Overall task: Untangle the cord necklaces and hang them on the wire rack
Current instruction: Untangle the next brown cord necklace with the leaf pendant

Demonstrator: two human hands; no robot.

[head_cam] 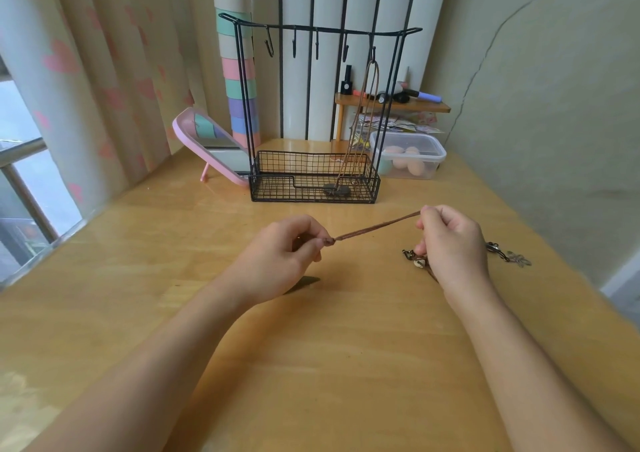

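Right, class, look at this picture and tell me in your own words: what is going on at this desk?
A person is working on a brown cord, pinching it with the left hand and the right hand so it stretches taut between them above the wooden table. Beaded pendants lie on the table by the right hand. One necklace hangs from the rightmost hook of the wire rack; the other hooks are bare.
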